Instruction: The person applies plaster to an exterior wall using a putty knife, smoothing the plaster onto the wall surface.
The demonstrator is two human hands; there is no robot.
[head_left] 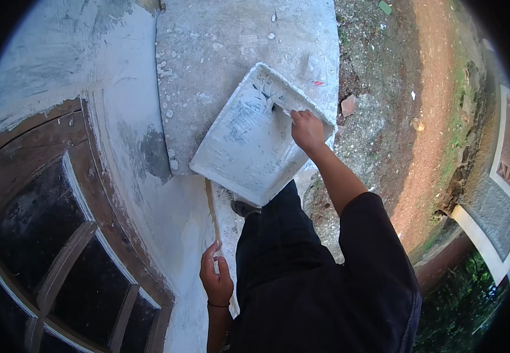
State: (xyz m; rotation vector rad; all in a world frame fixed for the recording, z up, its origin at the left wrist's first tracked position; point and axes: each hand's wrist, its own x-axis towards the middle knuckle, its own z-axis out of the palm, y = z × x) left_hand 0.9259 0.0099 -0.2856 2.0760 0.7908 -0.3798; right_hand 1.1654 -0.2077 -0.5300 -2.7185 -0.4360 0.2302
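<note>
A rectangular white tray point(231, 170), smeared inside with white paste, rests tilted on a pale, crusted slab in front of me. My right hand point(308, 132) reaches over the tray's right side, its fingers closed round the end of a paste-coated scraper-like tool point(283, 110). The tool's far end lies against the tray's inside; paste hides its exact kind. Low beside the wall is my left hand point(216, 276), with fingers half bent and thumb apart, away from the tray. A pale speck shows near its fingertips, too small to name.
The pale slab point(208, 53) is spotted with dried lumps. At left, a patchy white wall point(122, 70) meets a brown wooden frame point(78, 147) with dark panes. A broken reddish piece point(348, 105) lies on the gritty ground at right. My shoe point(244, 208) stands below the tray.
</note>
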